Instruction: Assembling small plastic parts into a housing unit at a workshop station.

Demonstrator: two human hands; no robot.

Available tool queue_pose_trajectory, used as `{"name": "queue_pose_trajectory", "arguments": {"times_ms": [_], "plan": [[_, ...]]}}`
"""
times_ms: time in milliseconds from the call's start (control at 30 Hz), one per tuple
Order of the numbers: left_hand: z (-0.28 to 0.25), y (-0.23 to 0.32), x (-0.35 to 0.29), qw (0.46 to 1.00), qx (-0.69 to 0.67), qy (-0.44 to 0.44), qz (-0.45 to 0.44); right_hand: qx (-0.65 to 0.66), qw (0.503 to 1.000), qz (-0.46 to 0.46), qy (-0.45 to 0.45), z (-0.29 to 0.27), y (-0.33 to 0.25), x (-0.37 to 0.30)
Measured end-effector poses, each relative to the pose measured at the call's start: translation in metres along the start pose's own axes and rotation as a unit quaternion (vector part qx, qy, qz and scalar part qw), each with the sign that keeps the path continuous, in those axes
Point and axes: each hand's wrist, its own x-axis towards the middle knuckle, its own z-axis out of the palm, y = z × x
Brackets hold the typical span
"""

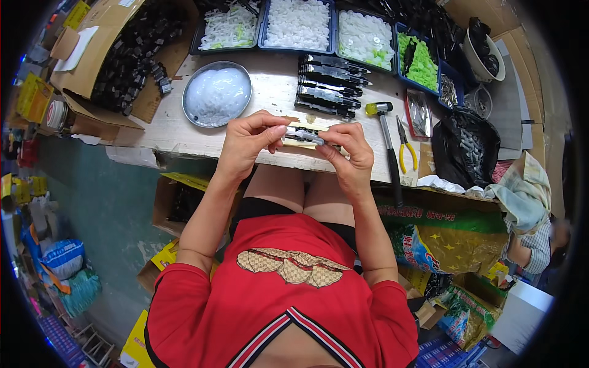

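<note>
Close to the table's front edge, both hands meet over a slim black part with white and grey pieces (302, 135), in or on a pale wooden holder (293, 143). My left hand (250, 142) has its thumb and forefinger closed on the part's left end. From the other side, my right hand (350, 149) pinches the right end, near a small grey piece; the fingers hide much of it. Just beyond lies a row of similar long black parts (330, 86). A round metal bowl of whitish grease-like stuff (218, 93) stands at the left.
A hammer (386, 138) and yellow-handled pliers (405, 153) lie right of my right hand. Trays of white pieces (297, 26) and green pieces (419, 64) line the back. A carton of black parts (92, 55) stands left, a black bag of grey pieces (467, 147) right.
</note>
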Motion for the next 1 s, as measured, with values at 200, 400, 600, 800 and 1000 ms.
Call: {"name": "queue_pose_trajectory", "arguments": {"times_ms": [200,400,600,800,1000], "plan": [[0.003,0.002,0.000,1.000,0.005,-0.003,-0.018,-0.027,0.998,-0.046,-0.024,-0.004,0.003,0.001],[0.005,0.001,0.006,0.988,-0.066,-0.008,-0.142,-0.172,0.970,-0.169,-0.028,-0.010,-0.001,0.005],[0.010,-0.006,0.011,0.976,-0.083,-0.025,-0.202,-0.244,0.941,-0.232,-0.041,-0.014,0.003,0.001],[0.020,-0.019,0.014,0.978,0.201,0.035,0.049,-0.146,0.988,-0.031,-0.036,-0.039,0.013,-0.001],[0.024,-0.039,0.019,0.850,0.475,0.034,0.224,-0.175,0.982,0.001,-0.069,-0.051,0.030,0.000]]}}
